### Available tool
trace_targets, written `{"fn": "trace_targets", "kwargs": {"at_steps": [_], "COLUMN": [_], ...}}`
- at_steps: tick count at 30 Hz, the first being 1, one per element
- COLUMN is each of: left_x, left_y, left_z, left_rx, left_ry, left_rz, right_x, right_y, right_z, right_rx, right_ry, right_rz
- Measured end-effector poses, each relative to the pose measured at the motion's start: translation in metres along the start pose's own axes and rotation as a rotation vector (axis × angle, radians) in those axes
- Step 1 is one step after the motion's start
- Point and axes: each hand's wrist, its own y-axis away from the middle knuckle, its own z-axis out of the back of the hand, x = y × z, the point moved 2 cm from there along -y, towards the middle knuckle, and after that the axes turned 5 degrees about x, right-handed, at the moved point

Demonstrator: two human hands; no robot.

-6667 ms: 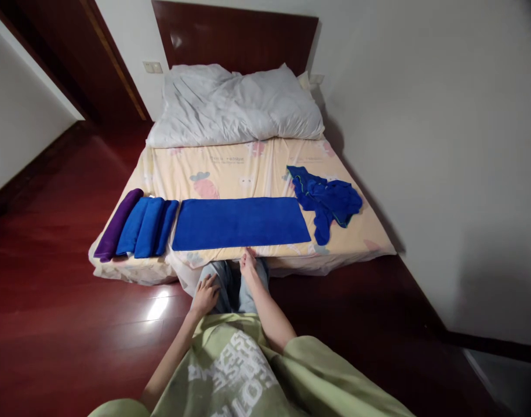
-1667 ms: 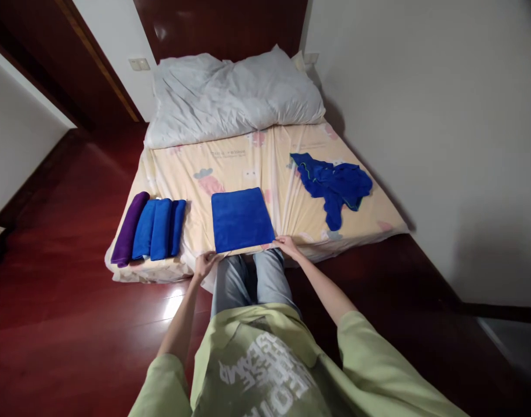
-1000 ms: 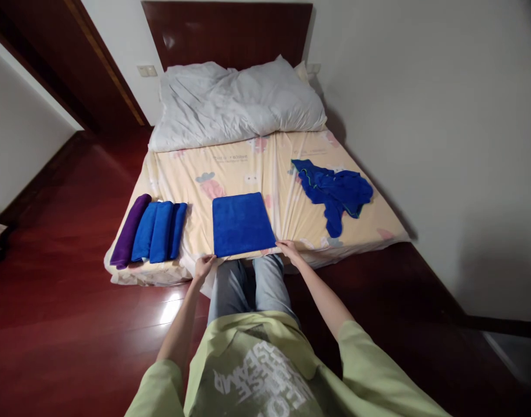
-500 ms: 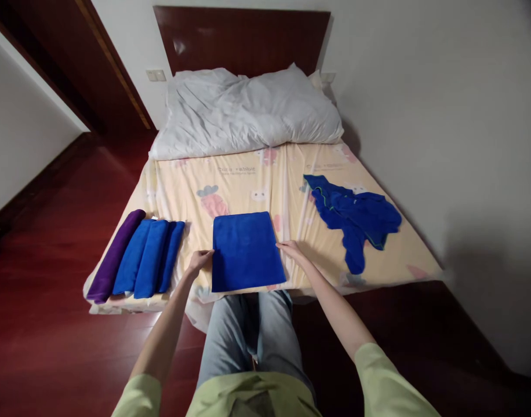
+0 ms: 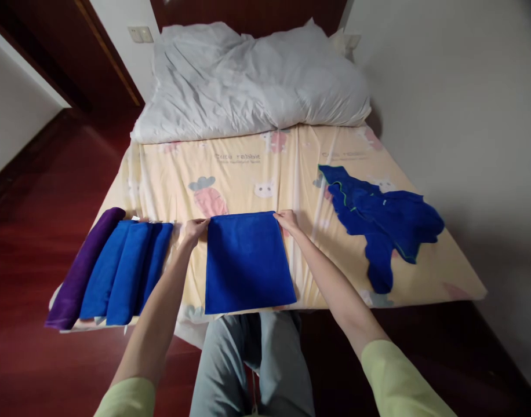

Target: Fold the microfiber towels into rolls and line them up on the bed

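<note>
A blue towel (image 5: 249, 263) lies flat in a near-square at the front middle of the bed. My left hand (image 5: 196, 229) pinches its far left corner, and my right hand (image 5: 287, 220) pinches the far right corner. The fingers of both hands are closed on the cloth. To the left lie several rolled or folded towels side by side: a purple towel (image 5: 86, 266) outermost, then blue towels (image 5: 128, 272). Over on the right a crumpled blue cloth (image 5: 378, 214) with green edging lies in a loose heap.
The bed has a yellow sheet (image 5: 239, 174) printed with rabbits and carrots. A bunched white quilt (image 5: 252, 87) lies across its head, before a dark headboard (image 5: 248, 14). A wall (image 5: 457, 116) stands to the right; dark red floor (image 5: 22, 260) shows on the left.
Both hands have slid from the sides of the towel up to its far corners. My view has come closer and tilted down, so the bed looks larger.
</note>
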Motion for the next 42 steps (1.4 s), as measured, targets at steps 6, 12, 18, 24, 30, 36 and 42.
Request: {"fn": "trace_targets", "kwargs": {"at_steps": [6,12,18,24,30,36,42], "left_x": [-0.003,-0.010,-0.017,-0.019,0.017,0.082,0.129], "left_y": [-0.011,-0.018,-0.021,0.020,0.098,0.214,0.285], "left_z": [-0.005,-0.002,-0.010,-0.025,-0.013,0.015,0.038], "left_rx": [-0.008,-0.071,-0.121,-0.061,0.218,0.242,0.115], "left_ry": [-0.077,-0.059,-0.267,-0.729,-1.052,-1.013,-0.787], "left_rz": [-0.068,-0.116,-0.118,-0.368,-0.467,-0.403,-0.255], "right_x": [0.005,0.014,0.026,0.030,0.013,-0.021,-0.070], "right_y": [-0.007,-0.008,-0.002,0.036,0.095,0.201,0.276], "right_z": [0.008,0.020,0.017,-0.004,-0.005,-0.001,0.006], "right_rx": [-0.023,-0.040,-0.055,-0.081,0.092,0.170,0.054], "right_ry": [0.024,0.099,0.219,0.467,0.658,0.595,0.486], "right_rz": [0.029,0.022,-0.046,0.201,0.253,0.382,0.202]}}
